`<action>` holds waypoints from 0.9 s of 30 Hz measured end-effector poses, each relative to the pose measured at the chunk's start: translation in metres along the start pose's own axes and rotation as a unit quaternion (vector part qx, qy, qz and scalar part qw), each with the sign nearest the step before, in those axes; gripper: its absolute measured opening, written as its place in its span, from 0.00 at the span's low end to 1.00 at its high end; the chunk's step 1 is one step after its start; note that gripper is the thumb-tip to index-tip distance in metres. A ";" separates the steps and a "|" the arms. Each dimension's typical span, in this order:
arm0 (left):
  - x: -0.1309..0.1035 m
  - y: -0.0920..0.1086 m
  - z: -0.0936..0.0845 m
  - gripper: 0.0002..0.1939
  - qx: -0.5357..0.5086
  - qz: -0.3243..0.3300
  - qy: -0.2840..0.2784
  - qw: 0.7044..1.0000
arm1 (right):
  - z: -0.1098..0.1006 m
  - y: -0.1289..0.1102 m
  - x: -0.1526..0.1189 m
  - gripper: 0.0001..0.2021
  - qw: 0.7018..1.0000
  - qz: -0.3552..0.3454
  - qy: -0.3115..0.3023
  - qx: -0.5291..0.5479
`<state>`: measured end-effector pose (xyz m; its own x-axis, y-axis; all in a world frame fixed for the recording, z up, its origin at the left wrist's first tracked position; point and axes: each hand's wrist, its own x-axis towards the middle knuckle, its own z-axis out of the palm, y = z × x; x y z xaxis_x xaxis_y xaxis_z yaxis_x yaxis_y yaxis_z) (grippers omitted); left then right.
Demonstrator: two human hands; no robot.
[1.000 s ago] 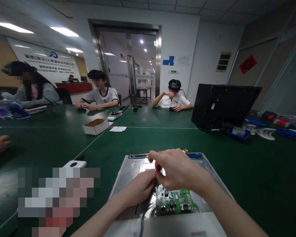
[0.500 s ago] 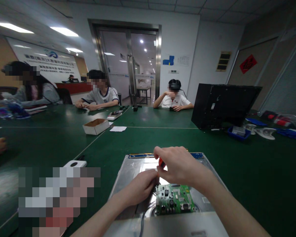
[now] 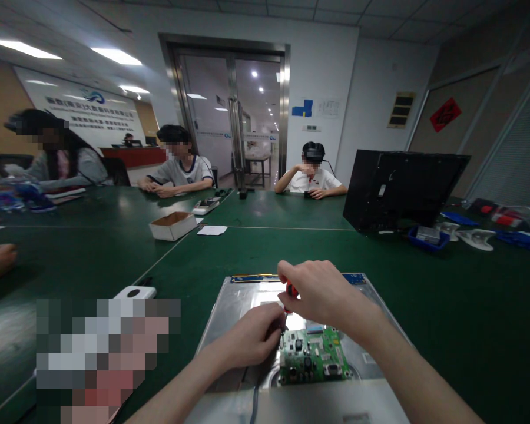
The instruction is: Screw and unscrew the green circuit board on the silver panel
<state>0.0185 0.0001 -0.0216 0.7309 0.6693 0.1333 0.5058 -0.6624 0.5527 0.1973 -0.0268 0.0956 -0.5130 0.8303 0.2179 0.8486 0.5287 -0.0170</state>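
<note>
A screwdriver with a red and black handle (image 3: 292, 290) is gripped from above by my right hand (image 3: 320, 291), its fingers closed round it. The shaft points down to the upper left corner of a green circuit board (image 3: 313, 353). My left hand (image 3: 258, 330) is curled beside that corner, with thumb and fingertips closed about the shaft; the tip itself is hidden. Under the board lies a flat silver metal panel (image 3: 221, 321) with a blue strip (image 3: 353, 278) along its far edge. A grey cable (image 3: 255, 400) runs from near my left hand toward me.
On the green table (image 3: 265, 250) stand a small open box (image 3: 172, 227) and, at the right, a black monitor-like casing (image 3: 388, 188). A blue tray (image 3: 428, 238) sits near the casing. A white device (image 3: 135, 292) lies left of the panel. Several people sit around.
My left fingers have shifted slightly about the shaft, and more of the screwdriver handle shows in my right hand. The panel and board stay in place.
</note>
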 end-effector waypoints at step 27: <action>0.000 -0.001 -0.001 0.03 0.006 0.013 -0.007 1.000 | -0.001 0.001 -0.002 0.12 1.000 -0.023 0.017 0.001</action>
<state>0.0176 0.0012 -0.0214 0.7506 0.6469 0.1350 0.4921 -0.6835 0.5391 0.1995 -0.0285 0.0961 -0.5458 0.7991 0.2520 0.8246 0.5656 -0.0074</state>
